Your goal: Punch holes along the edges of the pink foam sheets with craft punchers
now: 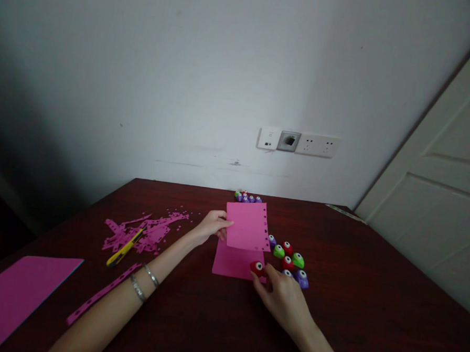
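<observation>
My left hand (215, 225) pinches the left edge of a pink paper sheet (246, 226), holding it raised over the table. Small punched holes run down that sheet's right edge and start along its bottom right. Beneath it a second pink sheet (232, 262) lies flat, partly covered. Between the thumb and fingers of my right hand (282, 294) is a small red craft punch (257, 268), just below the raised sheet's lower right corner. Several red, green and purple craft punches (286, 263) stand right beside the papers, some partly hidden by my right hand.
More craft punches (245, 197) stand at the table's back edge. To the left lie pink paper scraps (153, 232), a yellow utility knife (124, 248) and a punched pink strip (103, 292). A large pink sheet (24, 291) covers the near left. Wall sockets (317, 145) sit above the table.
</observation>
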A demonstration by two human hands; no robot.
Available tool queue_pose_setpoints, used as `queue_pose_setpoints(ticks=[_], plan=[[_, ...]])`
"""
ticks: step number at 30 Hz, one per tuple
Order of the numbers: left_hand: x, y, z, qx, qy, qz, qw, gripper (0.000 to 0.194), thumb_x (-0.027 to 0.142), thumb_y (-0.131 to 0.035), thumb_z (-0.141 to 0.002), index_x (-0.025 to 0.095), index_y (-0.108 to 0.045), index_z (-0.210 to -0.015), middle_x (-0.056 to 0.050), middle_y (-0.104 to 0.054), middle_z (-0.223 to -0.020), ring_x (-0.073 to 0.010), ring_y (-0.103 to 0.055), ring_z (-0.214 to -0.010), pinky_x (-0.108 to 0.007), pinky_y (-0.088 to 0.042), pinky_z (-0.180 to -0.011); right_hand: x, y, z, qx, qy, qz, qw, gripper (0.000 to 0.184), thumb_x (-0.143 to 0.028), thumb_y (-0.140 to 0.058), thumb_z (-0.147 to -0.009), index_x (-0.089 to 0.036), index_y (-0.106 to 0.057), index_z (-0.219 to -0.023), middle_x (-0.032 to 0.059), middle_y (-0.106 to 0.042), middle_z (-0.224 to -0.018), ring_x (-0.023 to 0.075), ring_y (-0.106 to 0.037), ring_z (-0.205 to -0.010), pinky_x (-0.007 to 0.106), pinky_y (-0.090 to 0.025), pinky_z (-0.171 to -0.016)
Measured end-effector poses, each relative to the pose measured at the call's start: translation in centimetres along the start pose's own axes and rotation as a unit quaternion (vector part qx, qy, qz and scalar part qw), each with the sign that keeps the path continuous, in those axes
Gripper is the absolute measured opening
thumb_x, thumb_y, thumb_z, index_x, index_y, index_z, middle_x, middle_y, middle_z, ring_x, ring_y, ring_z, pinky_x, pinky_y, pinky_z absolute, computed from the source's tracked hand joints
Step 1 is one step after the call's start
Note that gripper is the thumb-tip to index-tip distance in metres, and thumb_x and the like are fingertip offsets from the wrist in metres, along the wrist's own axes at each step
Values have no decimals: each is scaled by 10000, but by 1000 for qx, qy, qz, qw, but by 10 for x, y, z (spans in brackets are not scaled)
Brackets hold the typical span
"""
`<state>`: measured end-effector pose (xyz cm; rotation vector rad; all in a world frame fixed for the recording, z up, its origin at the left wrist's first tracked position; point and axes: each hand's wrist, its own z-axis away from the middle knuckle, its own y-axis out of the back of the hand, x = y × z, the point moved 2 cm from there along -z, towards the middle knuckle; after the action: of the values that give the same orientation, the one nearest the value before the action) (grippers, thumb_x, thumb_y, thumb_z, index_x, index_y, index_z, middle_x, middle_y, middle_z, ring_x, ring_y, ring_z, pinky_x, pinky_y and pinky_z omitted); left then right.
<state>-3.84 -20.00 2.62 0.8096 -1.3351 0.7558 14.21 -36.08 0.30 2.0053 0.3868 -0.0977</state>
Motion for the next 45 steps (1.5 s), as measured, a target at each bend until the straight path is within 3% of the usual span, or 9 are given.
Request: queue_pose_setpoints(ticks=[7, 13, 16, 19, 23, 37, 45], plan=[[-22, 15, -9, -23, 43, -56, 997, 288, 357, -658, -664, 123, -538, -781, -22, -614, -584, -100, -573, -444, -150, -344, -353, 16, 15, -8, 9, -72, -49, 996, 321, -448, -429, -856, -205, -488, -654, -9, -574, -520, 128, -546, -445, 222, -315, -466], [-34, 16, -8, -47, 112, -119, 985, 239, 317, -663, -643, 120, -562, -733, -2, -587, -537, -95, -568, -442, -150, -316, -361, 71, 45, -38, 46, -136, -60, 988, 431, -522, -417, -831, -197, -499, -562, 2, -536, -459, 122, -499, -432, 219, -322, -468], [-36, 14, -6, -66, 107, -156, 980, 205, 309, -648, -653, 128, -561, -691, 7, -570, -491, -96, -564, -431, -146, -294, -349, 108, 47, -54, -19, -172, -24, 985, 453, -532, -417, -821, -183, -549, -564, 28, -570, -483, 142, -525, -457, 230, -320, -476], [-39, 14, -7, -73, 86, -193, 975, 180, 296, -631, -658, 133, -556, -644, 18, -552, -453, -91, -542, -391, -144, -254, -327, 140, 36, -62, -110, -182, -7, 977, 442, -491, -394, -837, -151, -633, -686, 63, -614, -533, 167, -570, -503, 238, -331, -490], [-40, 11, -8, -61, 74, -235, 967, 194, 291, -631, -653, 139, -534, -582, 32, -528, -413, -85, -506, -337, -150, -226, -314, 163, 21, -66, -146, -170, 2, 974, 417, -457, -450, -816, -138, -635, -622, 94, -624, -560, 176, -587, -524, 247, -336, -508], [-31, -1, -1, -71, 104, -308, 943, 238, 250, -630, -668, 135, -484, -519, -9, -590, -448, -96, -521, -354, -182, -325, -381, 178, 12, -64, -192, -164, 20, 968, 363, -456, -462, -813, -157, -601, -661, 96, -655, -665, 188, -613, -612, 247, -351, -542], [-22, -3, 7, -88, 105, -368, 919, 291, 285, -597, -702, 142, -480, -478, 11, -546, -402, -94, -503, -346, -197, -375, -402, 179, 22, -60, -188, -194, 21, 962, 487, -548, -368, -835, -171, -580, -612, 88, -631, -601, 187, -597, -543, 256, -356, -517]])
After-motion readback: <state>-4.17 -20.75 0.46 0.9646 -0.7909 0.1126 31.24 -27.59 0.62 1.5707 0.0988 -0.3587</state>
